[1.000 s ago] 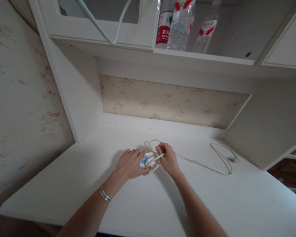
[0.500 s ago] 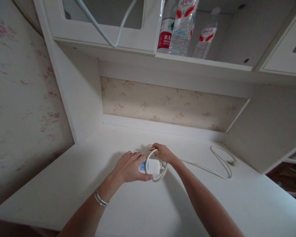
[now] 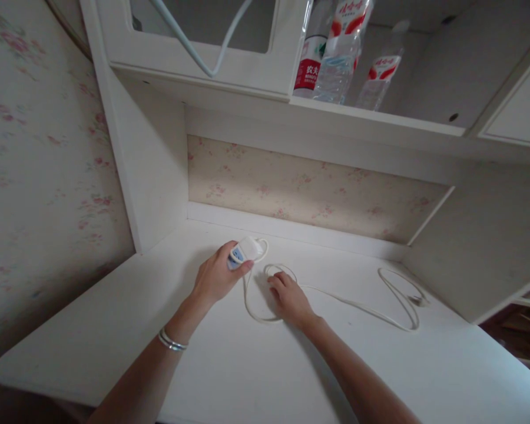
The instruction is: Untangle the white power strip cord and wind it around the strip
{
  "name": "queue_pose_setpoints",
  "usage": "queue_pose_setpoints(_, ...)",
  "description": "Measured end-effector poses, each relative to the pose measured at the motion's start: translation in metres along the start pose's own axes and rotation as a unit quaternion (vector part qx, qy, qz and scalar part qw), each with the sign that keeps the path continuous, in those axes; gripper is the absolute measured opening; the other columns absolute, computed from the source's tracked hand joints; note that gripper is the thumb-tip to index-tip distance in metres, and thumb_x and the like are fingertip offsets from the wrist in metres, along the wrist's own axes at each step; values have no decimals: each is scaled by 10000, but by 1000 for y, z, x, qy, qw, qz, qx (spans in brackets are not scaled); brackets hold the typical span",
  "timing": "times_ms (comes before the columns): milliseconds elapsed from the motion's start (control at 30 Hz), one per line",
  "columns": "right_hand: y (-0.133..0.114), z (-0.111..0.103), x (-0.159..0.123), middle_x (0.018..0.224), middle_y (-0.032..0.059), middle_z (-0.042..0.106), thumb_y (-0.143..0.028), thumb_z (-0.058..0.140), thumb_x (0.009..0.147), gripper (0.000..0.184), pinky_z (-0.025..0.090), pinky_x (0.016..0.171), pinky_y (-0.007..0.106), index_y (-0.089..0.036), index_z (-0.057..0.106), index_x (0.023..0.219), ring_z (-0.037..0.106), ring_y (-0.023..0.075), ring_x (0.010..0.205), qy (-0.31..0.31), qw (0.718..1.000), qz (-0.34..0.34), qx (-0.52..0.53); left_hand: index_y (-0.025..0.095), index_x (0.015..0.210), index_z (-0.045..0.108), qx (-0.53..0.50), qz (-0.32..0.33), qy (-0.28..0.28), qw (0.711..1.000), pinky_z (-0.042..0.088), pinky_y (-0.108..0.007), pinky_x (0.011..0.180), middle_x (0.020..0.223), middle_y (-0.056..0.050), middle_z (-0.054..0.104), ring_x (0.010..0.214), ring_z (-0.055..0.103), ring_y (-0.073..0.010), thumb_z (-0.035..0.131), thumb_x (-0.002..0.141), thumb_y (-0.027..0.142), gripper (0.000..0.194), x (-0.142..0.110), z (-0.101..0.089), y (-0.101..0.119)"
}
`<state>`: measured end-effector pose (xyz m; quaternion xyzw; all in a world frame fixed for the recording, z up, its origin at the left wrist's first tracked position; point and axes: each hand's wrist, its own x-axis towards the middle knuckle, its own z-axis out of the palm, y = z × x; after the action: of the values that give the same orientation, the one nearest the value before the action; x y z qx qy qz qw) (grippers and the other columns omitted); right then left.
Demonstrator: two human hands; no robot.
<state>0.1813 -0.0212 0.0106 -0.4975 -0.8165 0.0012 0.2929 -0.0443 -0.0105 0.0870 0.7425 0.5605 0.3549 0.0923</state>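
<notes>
A white power strip (image 3: 248, 248) with a blue socket face is gripped in my left hand (image 3: 218, 272), tilted and raised a little over the desk. Part of its pale cord is wound once around the body. From there the cord (image 3: 248, 300) drops in a loose loop and passes under my right hand (image 3: 290, 299). That hand is low over the desk, fingers curled down on the cord beside a small coil; the fingertips partly hide the contact. Rightward, the cord runs on to a plug (image 3: 417, 300) lying on the desk.
The white desk (image 3: 229, 377) backs onto a low ledge and flowered wallpaper. Overhead, a cabinet (image 3: 194, 73) holds several plastic bottles (image 3: 338, 70) on an open shelf. A light-blue cable (image 3: 189, 50) hangs in front of its door. Side panels (image 3: 152, 171) bound the desk.
My left hand has moved the power strip leftward and farther back, turning it. My right hand has come down toward the desk, away from the strip, and the cord loop between them has widened.
</notes>
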Motion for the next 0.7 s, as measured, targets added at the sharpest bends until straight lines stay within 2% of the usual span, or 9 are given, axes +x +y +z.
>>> queue_pose_setpoints(67,-12,-4,9,1119,95,556,-206,441,867,293,424,903,383,-215,500,1153,511,197,1041,65,992,41,103,279,1228,440,12,9,-30,999,458,-285,731,1133,-32,623,955,609,-218,465,781,607,556,2,0,7)
queue_pose_setpoints(133,-24,-7,22,1203,90,532,-252,505,833,420,426,918,374,-221,430,1245,508,195,1087,115,965,86,222,283,1262,415,9,22,-61,998,456,-285,751,1147,-36,618,977,604,-221,487,770,604,592,4,3,15)
queue_pose_setpoints(167,-29,-8,28,1226,83,529,-261,540,806,482,424,927,372,-225,414,1270,506,200,1106,118,950,98,271,285,1278,401,1,28,-73,997,454,-285,768,1155,-35,615,992,599,-221,490,771,600,604,5,4,19)
queue_pose_setpoints(233,-39,-5,40,1203,60,565,-244,553,775,480,415,947,375,-226,467,1247,519,212,1108,82,928,100,349,286,1298,382,-21,43,-90,995,450,-283,806,1178,-33,606,1024,590,-217,479,778,603,617,6,8,26)
queue_pose_setpoints(333,-48,6,49,1144,43,611,-221,478,796,363,411,957,378,-217,567,1149,553,210,1059,10,905,85,416,266,1312,374,-31,60,-93,993,442,-291,850,1216,-46,589,1058,577,-219,443,788,623,638,8,11,33)
queue_pose_setpoints(400,-51,15,51,1166,49,598,-234,457,812,354,407,962,369,-209,565,1149,545,201,1064,4,903,73,423,251,1318,373,-16,68,-94,993,439,-303,859,1219,-62,588,1059,579,-226,422,795,627,647,10,11,35)
queue_pose_setpoints(500,-51,24,53,1164,68,590,-288,460,839,324,386,974,354,-190,566,1128,518,194,1090,36,916,62,395,247,1314,381,-8,88,-118,989,438,-308,856,1201,-73,600,1053,585,-233,398,792,652,660,11,10,35)
queue_pose_setpoints(600,-47,26,51,958,73,646,-363,389,890,306,416,910,352,-174,614,975,561,197,986,23,928,84,361,254,1312,370,-8,90,-131,987,446,-305,822,1150,-72,624,1026,597,-235,352,795,681,671,14,7,36)
queue_pose_setpoints(700,-41,22,40,764,45,636,-423,291,925,393,456,722,310,-180,597,887,589,181,773,-30,945,129,299,232,1319,348,42,65,-115,990,449,-314,774,1106,-101,631,987,608,-255,334,782,706,716,21,6,35)
